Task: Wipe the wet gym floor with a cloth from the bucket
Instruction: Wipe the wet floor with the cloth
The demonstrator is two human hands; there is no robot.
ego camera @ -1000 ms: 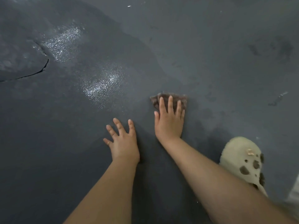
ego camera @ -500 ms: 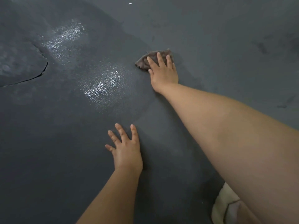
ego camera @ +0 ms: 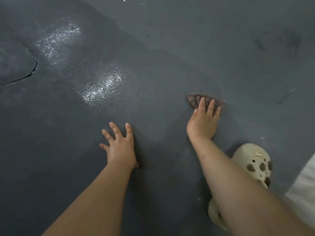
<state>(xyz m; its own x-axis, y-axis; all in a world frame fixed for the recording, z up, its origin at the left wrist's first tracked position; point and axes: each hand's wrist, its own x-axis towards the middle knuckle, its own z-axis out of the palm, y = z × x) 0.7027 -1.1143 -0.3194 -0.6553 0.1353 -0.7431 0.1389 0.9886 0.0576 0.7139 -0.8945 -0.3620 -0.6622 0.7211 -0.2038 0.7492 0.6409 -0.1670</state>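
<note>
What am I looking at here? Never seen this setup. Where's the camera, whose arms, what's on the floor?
No robot: the camera sits on a person's head and looks forward and down, so the two arms coming in from the bottom are that person's own. There is only this one view.

The left hand lies flat on the dark grey floor, fingers spread, holding nothing; it looks like a brace. The right hand presses a brownish cloth onto the floor with straight fingers, not a curled grip.

The shiny speckled patches to the left are light glinting off the floor, probably wet. A crack runs at the far left. The cream clog at lower right is on the person's foot. No bucket is in view.
</note>
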